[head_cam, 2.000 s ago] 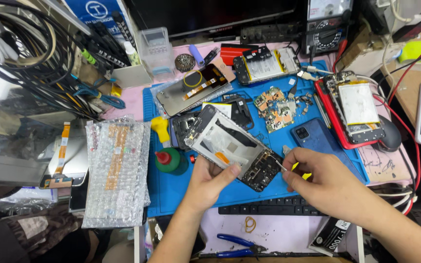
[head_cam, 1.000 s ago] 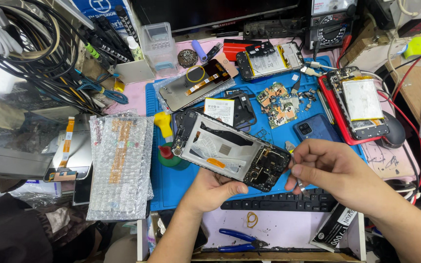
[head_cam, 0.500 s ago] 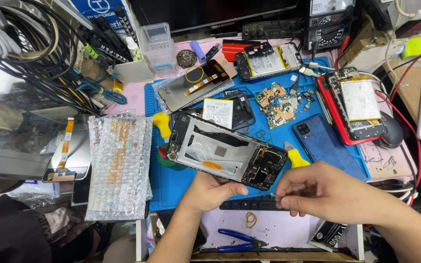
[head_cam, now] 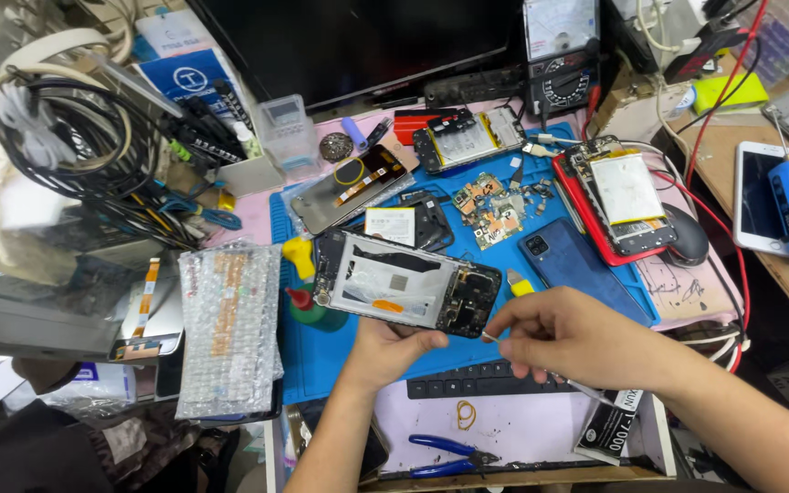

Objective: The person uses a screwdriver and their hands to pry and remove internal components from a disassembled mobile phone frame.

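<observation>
Far left: bundle of black cables heaped at the surface's left edge, with a strip of orange flex ribbon lying below it.

Left of centre: sheet of bubble wrap lying flat, its right edge over the blue work mat. Just beside it, on the mat, a small green bottle with a red cap and a yellow plastic piece.

Centre: opened phone frame, back cover off, pale inner plate and dark circuit board at its right end showing. It is held above the mat, tilted, lower right end nearest the person. The left hand is closed on the frame's lower edge, thumb on top, fingers beneath.

Behind it on the mat: a phone screen panel with an orange ribbon, a second opened phone, and loose circuit boards with small parts.

Right of centre: the right hand, fingers pinched shut on a thin metal tool whose tip sits just beside the frame's right end; whether it touches cannot be told. A yellow-handled tool lies near it on the mat.

Near edge: black keyboard, rubber band, blue-handled pliers.

Right: blue phone back cover; red-cased phone with its battery exposed; a black mouse; white phone on the wooden surface at far right.
</observation>
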